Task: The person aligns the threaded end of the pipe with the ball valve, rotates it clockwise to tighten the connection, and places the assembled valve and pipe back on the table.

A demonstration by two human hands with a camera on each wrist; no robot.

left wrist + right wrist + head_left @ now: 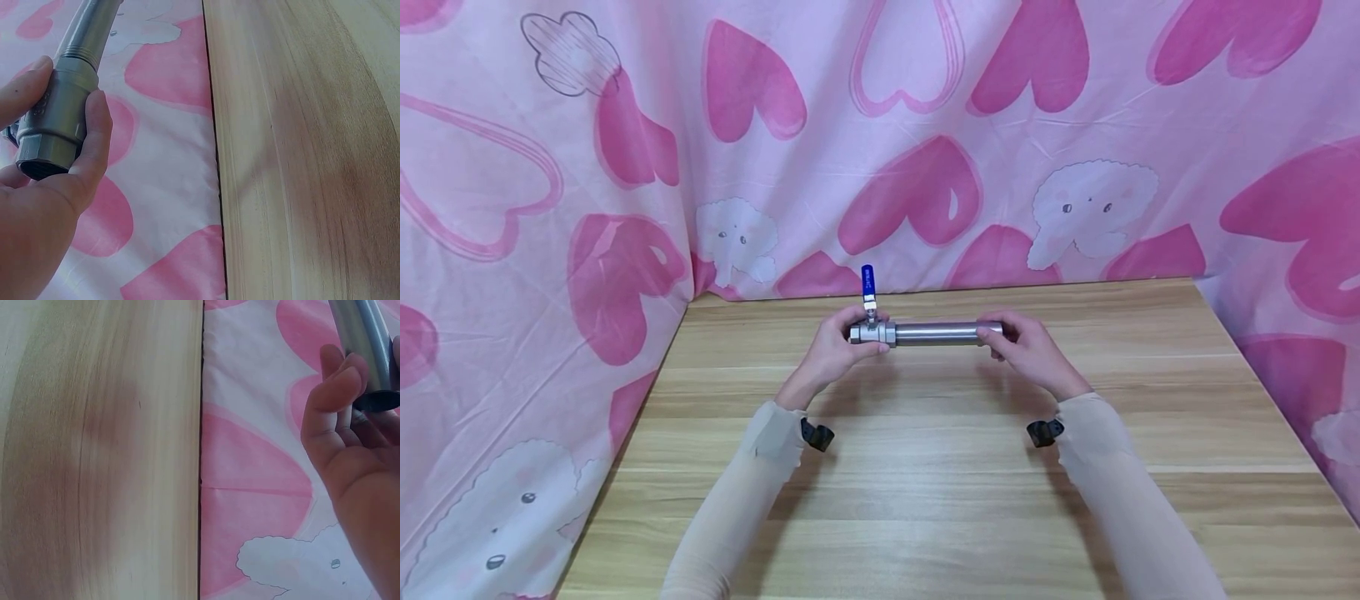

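My left hand (pixel 837 348) grips a metal ball valve (pixel 872 333) with a blue lever handle (pixel 868 282) that points up and away. A shiny steel pipe (pixel 936 333) joins the valve's right side, with threads (pixel 80 55) showing at the joint in the left wrist view. My right hand (pixel 1026 346) holds the pipe's far end between thumb and fingers. Level between both hands, the pipe and valve are held over the wooden table. In the right wrist view the pipe's end (pixel 378 400) looks dark, with fingers curled around it.
The wood-grain table (pixel 925 500) spreads below both arms. Behind it and at its sides hangs a pink curtain (pixel 820 183) with hearts and white cartoon animals. A small black camera (pixel 817 434) is strapped at the left wrist, another black camera (pixel 1045 432) at the right.
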